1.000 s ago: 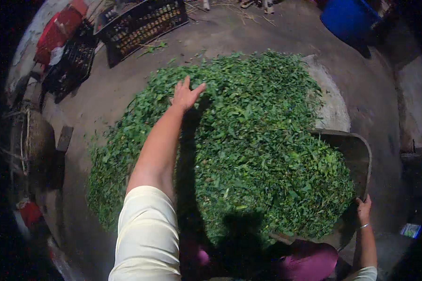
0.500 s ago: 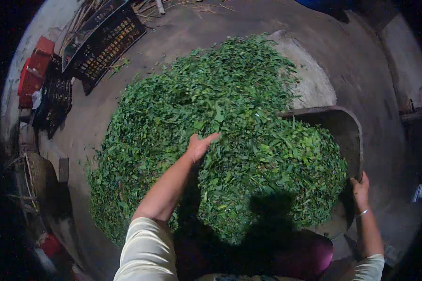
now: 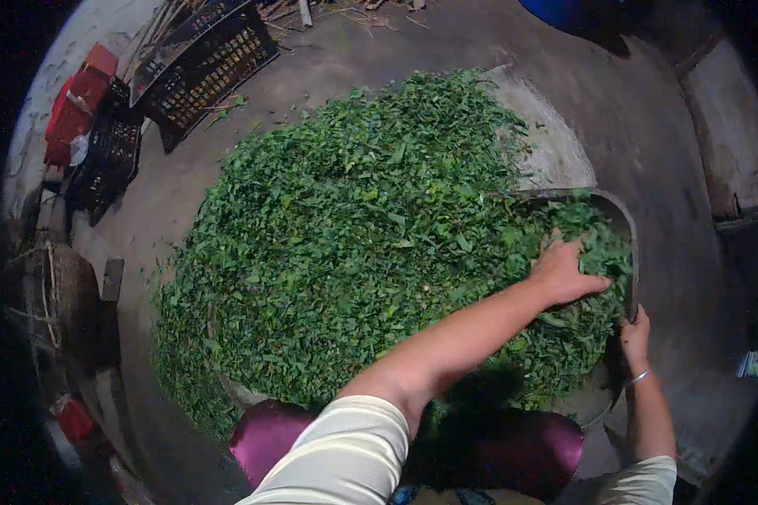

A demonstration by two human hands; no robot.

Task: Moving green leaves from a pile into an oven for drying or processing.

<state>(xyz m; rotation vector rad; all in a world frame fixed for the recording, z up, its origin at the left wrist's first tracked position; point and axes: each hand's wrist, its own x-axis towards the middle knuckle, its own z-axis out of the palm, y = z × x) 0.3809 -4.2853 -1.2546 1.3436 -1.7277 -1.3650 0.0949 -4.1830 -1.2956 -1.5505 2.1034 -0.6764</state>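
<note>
A broad heap of chopped green leaves (image 3: 328,252) covers the floor in front of me. At its right lies a shallow, scoop-shaped tray (image 3: 623,210) with a curved rim, leaves spread up inside it. My left hand (image 3: 564,273) crosses to the right and presses into the leaves by the tray, the thumb spread away from the fingers. Some fingertips are buried among the leaves, and several leaves beside them are blurred. My right hand (image 3: 637,341), with a bracelet on the wrist, is closed round the tray's near right rim.
A pale sack-like sheet (image 3: 556,139) shows under the heap's far right edge. Black slatted crates (image 3: 206,71) and a red crate (image 3: 80,101) stand at the far left. A woven basket (image 3: 76,295) is at the left, a blue container (image 3: 568,17) at the far right.
My left hand has swept from the middle of the heap to the right, into the leaves at the tray. The right hand keeps its grip as the tray shifts slightly left.
</note>
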